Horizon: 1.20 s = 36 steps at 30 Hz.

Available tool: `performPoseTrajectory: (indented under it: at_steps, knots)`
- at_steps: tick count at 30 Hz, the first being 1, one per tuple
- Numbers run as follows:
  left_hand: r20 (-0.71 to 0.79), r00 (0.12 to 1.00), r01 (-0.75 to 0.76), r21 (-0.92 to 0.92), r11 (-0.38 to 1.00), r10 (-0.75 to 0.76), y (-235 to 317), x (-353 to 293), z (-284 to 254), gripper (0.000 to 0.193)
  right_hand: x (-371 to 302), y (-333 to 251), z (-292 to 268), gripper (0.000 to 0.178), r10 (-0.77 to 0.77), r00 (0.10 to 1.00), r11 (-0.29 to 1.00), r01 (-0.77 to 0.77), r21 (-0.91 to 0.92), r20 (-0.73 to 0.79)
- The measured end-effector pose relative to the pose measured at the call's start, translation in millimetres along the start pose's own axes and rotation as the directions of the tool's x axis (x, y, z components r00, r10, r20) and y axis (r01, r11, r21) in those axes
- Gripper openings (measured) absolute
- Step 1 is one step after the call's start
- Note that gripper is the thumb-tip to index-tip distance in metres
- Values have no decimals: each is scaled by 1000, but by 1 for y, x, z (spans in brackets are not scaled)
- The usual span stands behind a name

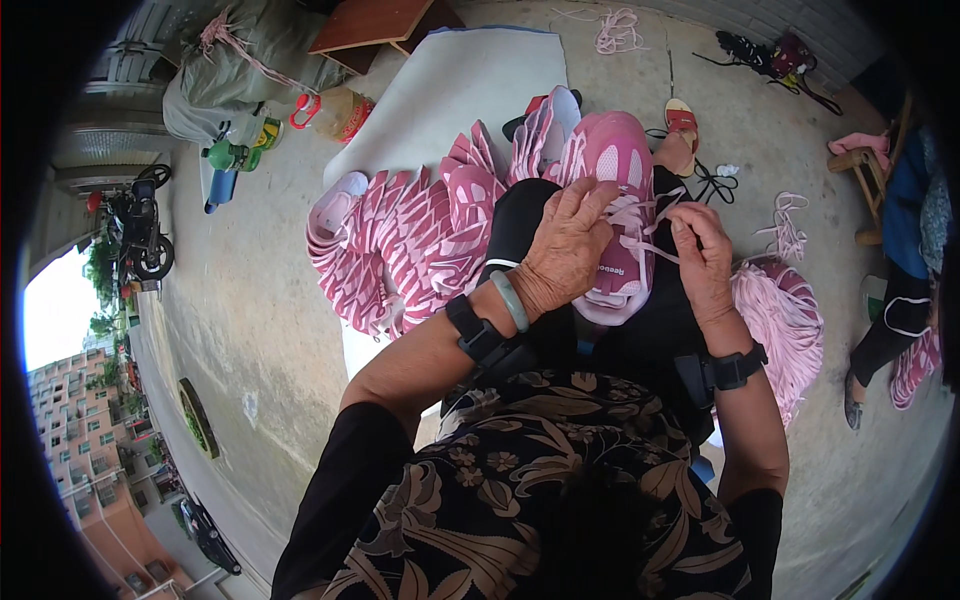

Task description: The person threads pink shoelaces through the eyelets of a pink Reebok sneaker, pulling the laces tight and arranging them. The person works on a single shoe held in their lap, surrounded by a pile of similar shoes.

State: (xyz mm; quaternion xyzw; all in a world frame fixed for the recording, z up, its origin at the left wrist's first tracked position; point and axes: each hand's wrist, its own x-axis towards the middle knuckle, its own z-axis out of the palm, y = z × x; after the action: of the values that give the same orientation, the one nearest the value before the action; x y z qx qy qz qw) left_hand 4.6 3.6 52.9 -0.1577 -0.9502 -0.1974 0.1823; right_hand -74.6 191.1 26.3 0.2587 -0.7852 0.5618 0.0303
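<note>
I see the left hand (566,247) clamped over the pink shoe (618,190) that lies on the lap, fingers curled across its tongue and holding it down. Just right of that grip, the right hand (703,255) pinches a pale pink lace (652,247) drawn taut from the eyelets (the fingertips are closed on it). Left of the holding hand, a stack of pink shoe uppers (405,245) fans out across a grey mat (450,90). Right of the lacing hand, a bundle of pink laces (780,325) hangs beside the knee.
</note>
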Motion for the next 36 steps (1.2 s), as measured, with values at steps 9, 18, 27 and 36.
performPoseTrajectory:
  at_steps: [9,18,27,36]
  knots:
    - [73,845,400,571,717,-530,-118,-204,-84,11,-35,45,-31,17,200,974,972,-210,-100,-103]
    - [-5,596,628,626,463,-803,-139,-297,-134,14,7,3,13,33,139,961,987,-114,-115,238]
    - [-118,616,608,700,375,-779,-143,-299,-144,15,-4,1,27,13,-137,990,954,125,-272,-25]
    - [-349,599,627,764,151,-721,-160,-300,-213,15,-19,-6,40,18,-232,972,825,210,-524,25]
